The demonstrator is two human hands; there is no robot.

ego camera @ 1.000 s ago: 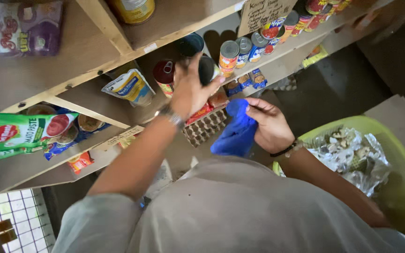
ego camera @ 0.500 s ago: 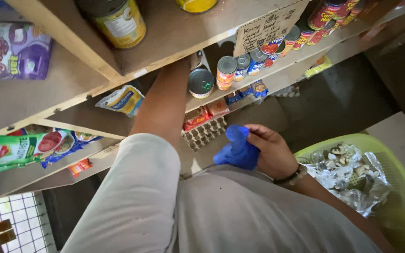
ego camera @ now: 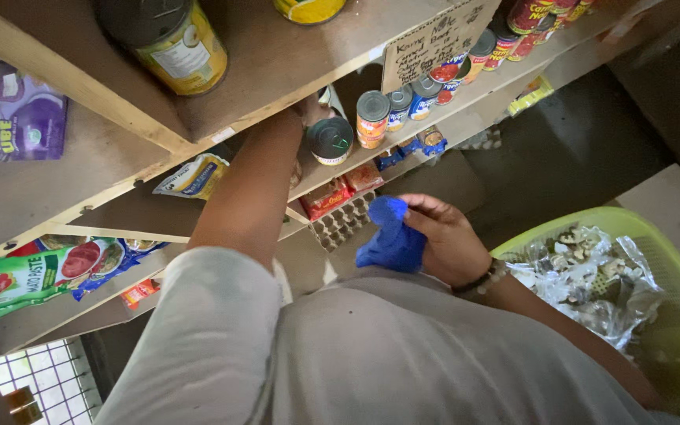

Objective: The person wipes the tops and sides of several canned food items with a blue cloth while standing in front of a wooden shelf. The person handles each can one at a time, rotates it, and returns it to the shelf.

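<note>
I see my right hand [ego camera: 446,240] clenching a blue cloth [ego camera: 391,240]; my left hand [ego camera: 307,109], beside a dark-topped can [ego camera: 330,140], is mostly hidden, grip unclear.

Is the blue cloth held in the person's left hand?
No, the blue cloth is gripped by the right hand, while the left hand reaches into the shelf.

left hand [ego camera: 308,110] deep in middle shelf [ego camera: 340,161] beside lone can [ego camera: 330,140], row of cans [ego camera: 403,102] right of it, cardboard sign [ego camera: 434,35] above row, egg tray [ego camera: 342,224] on shelf below, cloth [ego camera: 391,236] in right hand [ego camera: 442,236], basket [ego camera: 670,267] at right, pouch [ego camera: 17,279] on lower left shelf
</note>
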